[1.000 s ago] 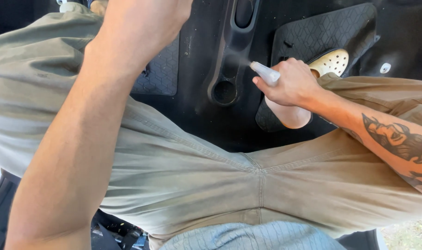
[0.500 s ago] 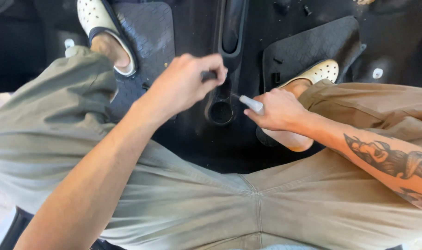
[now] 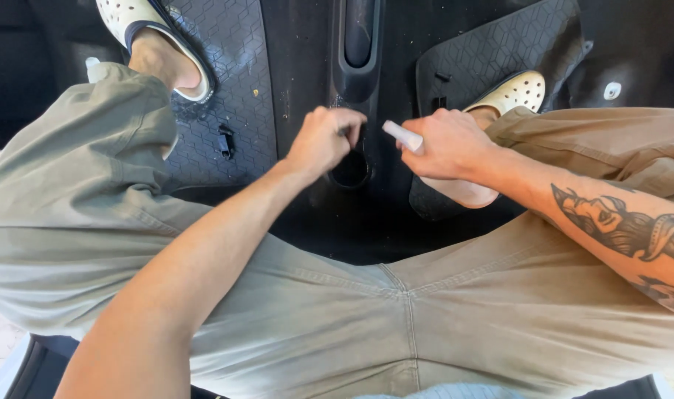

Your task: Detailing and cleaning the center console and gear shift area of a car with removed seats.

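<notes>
**Two hands meet over a car's centre tunnel**

Reaching down between khaki-clad knees, a seated person brought both hands together above the black tunnel point(image 3: 366, 214) of a car floor. The left hand point(image 3: 323, 140) had its fingers curled shut around a small dark object point(image 3: 344, 130), only a sliver of which showed at the fingertips; what it was could not be told. The right hand point(image 3: 449, 144) was closed around a pale tube point(image 3: 402, 136), whose blunt whitish end stuck out past the thumb and pointed toward the left hand. The tube tip and the left fingertips sat just beside each other, a narrow gap between them, directly over a round recess point(image 3: 349, 170) in the tunnel.

Beyond the hands, a long dark slot point(image 3: 357, 37) ran up the tunnel toward the top of the frame. Black rubber mats with a cube pattern lay on either side: the left mat point(image 3: 237, 74) and the right mat point(image 3: 484, 59). A cream perforated clog point(image 3: 141, 26) rested on the left mat, heel lifted, and a matching clog point(image 3: 515, 90) sat on the right one. A dark tattoo point(image 3: 621, 225) marked the right forearm. Khaki trousers point(image 3: 396, 325) filled the lower frame.
</notes>
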